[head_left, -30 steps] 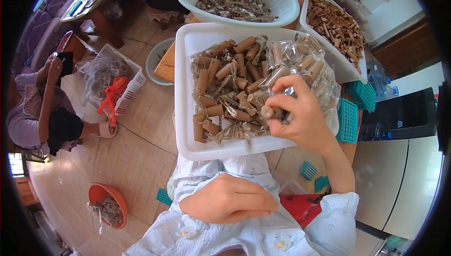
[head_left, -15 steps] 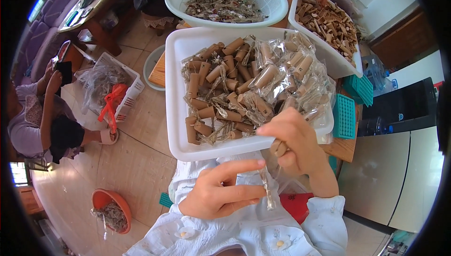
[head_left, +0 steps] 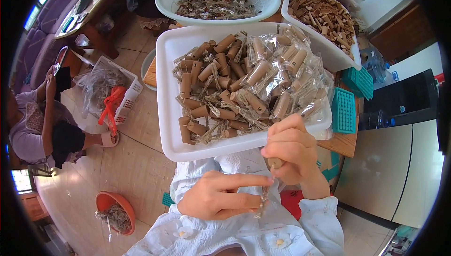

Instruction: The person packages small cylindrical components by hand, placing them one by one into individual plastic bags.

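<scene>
My right hand (head_left: pixel 293 150) is closed around a small brown cylinder (head_left: pixel 275 162), whose round end points toward me. A thin strand runs down from that end to a bundle of cord in clear wrap (head_left: pixel 261 203). My left hand (head_left: pixel 223 194) pinches this bundle, its index finger stretched toward the cylinder. Both hands are over my lap, just in front of a white tray (head_left: pixel 211 152). Inside the tray lie many brown cylinders (head_left: pixel 257 74) with cords, those on the right in clear plastic bags.
Behind the tray stand a pale green basin (head_left: pixel 272 9) of wrapped cords and a white bin (head_left: pixel 289 0) of loose brown pieces. Teal racks (head_left: pixel 344 110) are at right. On the floor are an orange bucket (head_left: pixel 131 204) and a white basket (head_left: pixel 136 89). A seated person (head_left: pixel 35 120) holds a phone.
My right hand has turned the cylinder so its end faces down toward my left hand, and the hands are closer together. Another person's hand has mostly left the bin at back right.
</scene>
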Action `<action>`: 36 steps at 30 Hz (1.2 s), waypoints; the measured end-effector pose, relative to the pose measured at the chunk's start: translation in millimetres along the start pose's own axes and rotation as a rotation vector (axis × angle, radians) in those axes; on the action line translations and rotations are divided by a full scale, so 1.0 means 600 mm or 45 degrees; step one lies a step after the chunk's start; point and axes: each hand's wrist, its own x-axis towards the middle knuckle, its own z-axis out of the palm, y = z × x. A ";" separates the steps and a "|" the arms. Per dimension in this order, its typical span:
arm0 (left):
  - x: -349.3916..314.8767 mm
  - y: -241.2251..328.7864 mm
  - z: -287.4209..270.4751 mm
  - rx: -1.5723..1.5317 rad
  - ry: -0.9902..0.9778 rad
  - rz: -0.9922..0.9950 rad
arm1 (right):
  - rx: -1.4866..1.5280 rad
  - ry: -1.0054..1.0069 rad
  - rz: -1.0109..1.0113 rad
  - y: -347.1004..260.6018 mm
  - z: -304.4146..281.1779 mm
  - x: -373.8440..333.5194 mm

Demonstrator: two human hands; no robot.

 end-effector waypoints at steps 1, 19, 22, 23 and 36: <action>0.001 0.006 -0.002 0.021 -0.105 -0.126 | 0.045 0.059 0.019 -0.002 -0.001 -0.001; 0.019 -0.019 0.018 -0.364 0.090 -0.267 | 0.397 0.166 0.495 -0.007 0.001 -0.023; 0.007 -0.032 0.027 -0.308 0.108 -0.154 | 0.395 0.156 0.475 -0.009 0.004 -0.024; 0.006 -0.034 0.028 -0.307 0.109 -0.156 | 0.398 0.155 0.475 -0.009 0.006 -0.023; 0.012 -0.013 0.017 0.054 0.250 0.019 | 0.130 -0.009 0.497 -0.015 -0.010 -0.030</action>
